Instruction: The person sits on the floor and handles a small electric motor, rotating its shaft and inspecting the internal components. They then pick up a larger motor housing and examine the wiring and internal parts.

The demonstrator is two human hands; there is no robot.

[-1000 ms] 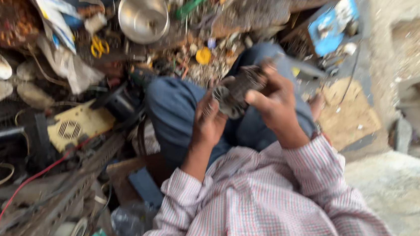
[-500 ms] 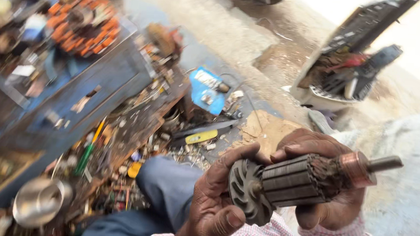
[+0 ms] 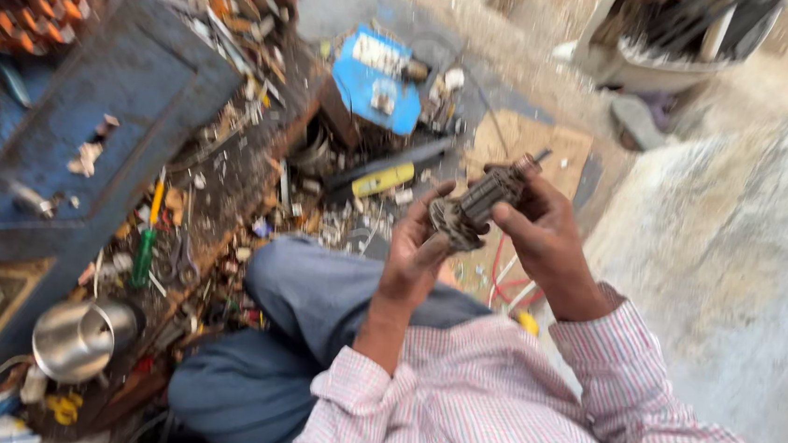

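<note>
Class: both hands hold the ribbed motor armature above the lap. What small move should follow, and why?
Probably lower the dark ribbed motor armature onto the lap: left hand and right hand pinch only its ends in mid-air.

Quick count from where I'm sitting — two hands, my left hand [image 3: 415, 251] and right hand [image 3: 543, 233], and one motor armature [image 3: 480, 205] between them. One blue box [image 3: 377, 84] far ahead, one yellow-handled tool [image 3: 383, 180] just near it. One steel bowl [image 3: 75, 342] near left, one green screwdriver [image 3: 143, 258] — small scrap bits, too many and too blurred to count.
</note>
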